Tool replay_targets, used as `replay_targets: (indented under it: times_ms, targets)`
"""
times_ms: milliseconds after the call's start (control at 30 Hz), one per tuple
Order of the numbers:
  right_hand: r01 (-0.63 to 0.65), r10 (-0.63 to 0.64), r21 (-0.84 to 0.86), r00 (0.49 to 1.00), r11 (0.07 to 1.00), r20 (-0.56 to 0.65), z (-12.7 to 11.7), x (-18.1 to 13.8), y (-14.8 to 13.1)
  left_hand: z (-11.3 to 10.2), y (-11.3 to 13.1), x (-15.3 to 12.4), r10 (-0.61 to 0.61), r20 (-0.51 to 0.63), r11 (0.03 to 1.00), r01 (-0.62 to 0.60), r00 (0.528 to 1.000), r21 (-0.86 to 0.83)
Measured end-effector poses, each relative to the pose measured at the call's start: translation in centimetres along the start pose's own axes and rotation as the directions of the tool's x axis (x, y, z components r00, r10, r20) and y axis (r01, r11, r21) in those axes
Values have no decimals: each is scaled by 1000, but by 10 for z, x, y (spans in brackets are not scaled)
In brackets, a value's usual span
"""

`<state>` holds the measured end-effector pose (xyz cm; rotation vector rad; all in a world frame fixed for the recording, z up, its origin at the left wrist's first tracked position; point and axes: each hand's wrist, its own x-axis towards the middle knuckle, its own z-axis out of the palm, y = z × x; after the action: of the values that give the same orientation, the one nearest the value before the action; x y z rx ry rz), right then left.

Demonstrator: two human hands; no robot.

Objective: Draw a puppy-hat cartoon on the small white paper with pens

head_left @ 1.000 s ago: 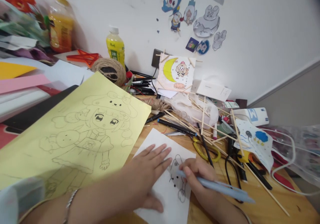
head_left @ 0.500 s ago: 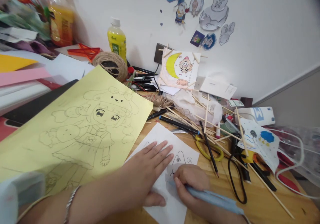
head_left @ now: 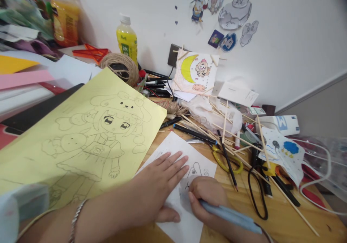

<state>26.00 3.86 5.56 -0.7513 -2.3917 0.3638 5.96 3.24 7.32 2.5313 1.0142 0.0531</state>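
Note:
My left hand (head_left: pixel 155 190) lies flat on a sheet of white paper (head_left: pixel 175 145), fingers stretched out and thumb apart. My right hand (head_left: pixel 207 194) rests on the same paper, its fingers closed round a light blue pen (head_left: pixel 230 217) whose back end slants toward my wrist. The fingers hide the pen's tip. Black line drawing, with a rounded ear-like shape and a small flower, shows just above my right hand. To the left, partly under my left forearm, is a large yellow sheet (head_left: pixel 81 105) with a pencil-like drawing of a girl in a hat.
Yellow-handled scissors (head_left: pixel 238 167), a black pencil (head_left: pixel 227 160), a blue-capped marker (head_left: pixel 193 132) and thin wooden sticks (head_left: pixel 294 205) lie right of the paper. Behind stand a twine roll (head_left: pixel 121 67), a yellow drink bottle (head_left: pixel 127 40) and a framed moon drawing (head_left: pixel 196 73) by the wall.
The view has shifted slightly. My right hand stays at nearly the same spot on the paper, with the pen's angle barely different. My left hand remains flat.

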Motion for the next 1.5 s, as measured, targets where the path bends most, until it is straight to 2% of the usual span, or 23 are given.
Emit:
replay_targets:
  times_ms: [100,200,400,567,700,867,967,1133,1300,1500]
  targets:
    - [-33,33,5,999,999,4,0,0,1,3,-2,0,24,-34,1000,-24,999,-4]
    - [-14,13,11,1000,1000,23,-1,0,2,5,-3,0,35,-51,999,-35,998,1]
    - [-23,23,-6,1000,1000,-16,-1,-1,2,4,-2,2,9,-4,1000,-8,1000,21]
    - [-11,10,19,1000,1000,12,-1,-2,4,5,-3,0,32,-62,999,-33,998,-14]
    - [-55,55,-17,998,998,-1,-3,-2,4,6,-4,0,35,-70,999,-36,997,-14]
    - [-13,13,-28,1000,1000,4,-3,0,4,4,-3,0,24,-49,1000,-23,999,13]
    - [-39,38,-47,999,998,-28,-5,2,5,2,-2,1,17,-28,1000,-17,999,23]
    - [-23,23,-2,1000,1000,11,-6,2,5,0,1,0,9,12,999,-9,1000,45]
    - [-91,90,-37,996,995,-17,-7,1,7,1,0,0,-1,22,999,0,1000,40]
    - [-40,39,-43,999,998,-28,-8,3,7,-3,1,2,-9,46,999,8,999,32]
